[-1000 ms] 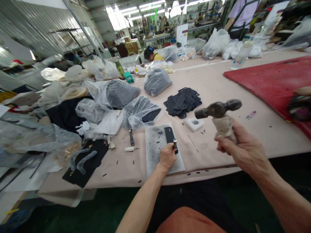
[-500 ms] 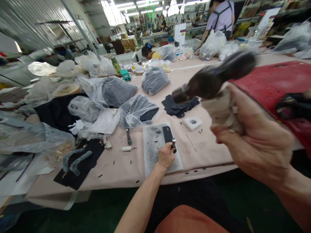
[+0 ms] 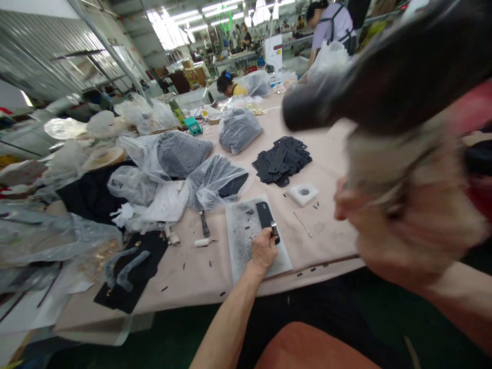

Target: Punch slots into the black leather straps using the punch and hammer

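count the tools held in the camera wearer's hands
2: a blurred hammer up in the right hand, and a metal tool in the left hand, over the black piece on the pale board. Something small in either grip could be hidden.

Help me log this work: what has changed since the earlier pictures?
The right hand has raised the hammer toward the camera; nothing was newly gripped or released. The left hand still holds the metal tool at the black piece; the dark pile stayed put.
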A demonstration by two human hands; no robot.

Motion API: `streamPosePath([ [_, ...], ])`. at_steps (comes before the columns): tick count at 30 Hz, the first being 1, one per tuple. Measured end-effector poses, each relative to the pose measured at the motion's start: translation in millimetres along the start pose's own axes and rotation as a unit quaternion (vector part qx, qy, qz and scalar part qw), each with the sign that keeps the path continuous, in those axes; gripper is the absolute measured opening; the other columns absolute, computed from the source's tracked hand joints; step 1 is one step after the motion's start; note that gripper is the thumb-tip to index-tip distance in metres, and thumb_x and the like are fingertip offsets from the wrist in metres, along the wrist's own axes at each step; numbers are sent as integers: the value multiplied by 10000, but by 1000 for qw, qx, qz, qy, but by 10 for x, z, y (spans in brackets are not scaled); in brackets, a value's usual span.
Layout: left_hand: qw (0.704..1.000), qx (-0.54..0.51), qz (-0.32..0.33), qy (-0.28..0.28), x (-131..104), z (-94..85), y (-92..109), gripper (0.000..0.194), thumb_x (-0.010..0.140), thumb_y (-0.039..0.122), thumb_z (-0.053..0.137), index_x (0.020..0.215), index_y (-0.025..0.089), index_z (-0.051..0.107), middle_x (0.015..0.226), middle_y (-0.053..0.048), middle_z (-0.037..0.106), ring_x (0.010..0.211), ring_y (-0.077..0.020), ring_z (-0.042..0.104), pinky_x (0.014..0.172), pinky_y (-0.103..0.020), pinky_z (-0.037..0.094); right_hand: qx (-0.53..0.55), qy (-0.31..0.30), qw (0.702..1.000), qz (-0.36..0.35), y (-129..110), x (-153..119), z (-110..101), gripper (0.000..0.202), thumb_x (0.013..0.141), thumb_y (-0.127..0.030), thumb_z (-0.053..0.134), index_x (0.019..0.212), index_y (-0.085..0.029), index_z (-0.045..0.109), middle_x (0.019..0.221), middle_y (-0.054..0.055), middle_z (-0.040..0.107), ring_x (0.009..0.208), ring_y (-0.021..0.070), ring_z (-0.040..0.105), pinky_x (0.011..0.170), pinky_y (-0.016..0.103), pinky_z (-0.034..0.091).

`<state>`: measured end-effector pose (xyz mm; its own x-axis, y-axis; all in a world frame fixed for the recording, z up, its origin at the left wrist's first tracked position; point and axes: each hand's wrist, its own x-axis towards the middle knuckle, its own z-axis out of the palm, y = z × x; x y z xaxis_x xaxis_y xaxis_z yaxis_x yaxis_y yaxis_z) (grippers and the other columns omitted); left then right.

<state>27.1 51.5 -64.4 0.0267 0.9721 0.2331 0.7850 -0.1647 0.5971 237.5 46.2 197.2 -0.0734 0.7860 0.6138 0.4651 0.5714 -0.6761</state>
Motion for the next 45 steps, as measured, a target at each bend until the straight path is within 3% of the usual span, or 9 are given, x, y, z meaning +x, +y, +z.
streamPosePath([
  [2,1000,3,5,5,4,8,-1,144,829,121,527,880,212,627,838,-45,714,786,-196,680,703,-276,496,-73,-158,981,-86,193,-208,122,647,888,-213,506,1501,-329,333,938,49,722,646,180,660,587,291,552],
  [6,1000,8,6,-1,10,14,-10,138,846,142,515,886,214,625,835,-49,709,779,-202,680,702,-287,501,-150,-331,931,16,666,-453,141,572,855,-268,518,1425,-275,480,842,52,720,659,195,656,588,276,502],
  [14,999,-41,2,7,-6,-8,-15,140,835,127,528,894,213,621,853,-41,713,817,-198,686,742,-289,525,68,-193,846,492,1580,-1104,-192,722,811,-492,566,1455,-207,405,543,-50,506,371,132,447,361,232,323],
  [19,998,-53,-18,6,-8,7,-28,155,842,130,523,912,220,628,888,-49,719,872,-199,690,798,-306,542,-231,-182,853,431,2090,-1413,-144,471,830,-421,550,1213,-157,625,803,107,645,688,249,631,624,355,489],
  [23,998,-49,-31,-3,-5,20,-48,145,861,157,521,924,218,637,903,-52,721,903,-206,688,848,-333,535,-328,-188,893,244,1975,-1198,343,327,859,-297,537,1122,-145,658,1134,178,630,1051,294,582,915,402,437],
  [27,996,-79,-33,4,5,-2,-34,165,859,156,517,954,207,641,947,-58,728,926,-202,687,867,-340,533,-121,-273,908,294,1670,-995,1202,269,887,-256,497,1061,-140,666,1056,127,689,983,209,618,890,280,423],
  [31,987,-142,-73,19,26,-44,-14,174,867,191,513,957,189,661,970,-62,736,940,-192,685,890,-344,532,-101,-287,895,326,1558,-1008,1757,262,823,-213,549,1050,-118,641,943,119,700,884,206,628,777,267,416],
  [39,944,-210,-224,123,52,-136,-117,201,859,298,520,844,153,658,802,-71,730,732,-204,683,694,-317,537,-95,-288,886,351,1671,-1092,1721,115,753,-148,549,799,-149,654,809,84,685,792,186,598,706,259,380],
  [45,949,-182,-241,86,42,-132,-43,179,837,282,536,842,161,667,773,-60,717,722,-196,658,690,-297,504,-59,-280,882,374,1647,-1183,1678,190,758,-128,478,798,-155,662,819,55,690,795,159,596,701,227,392],
])
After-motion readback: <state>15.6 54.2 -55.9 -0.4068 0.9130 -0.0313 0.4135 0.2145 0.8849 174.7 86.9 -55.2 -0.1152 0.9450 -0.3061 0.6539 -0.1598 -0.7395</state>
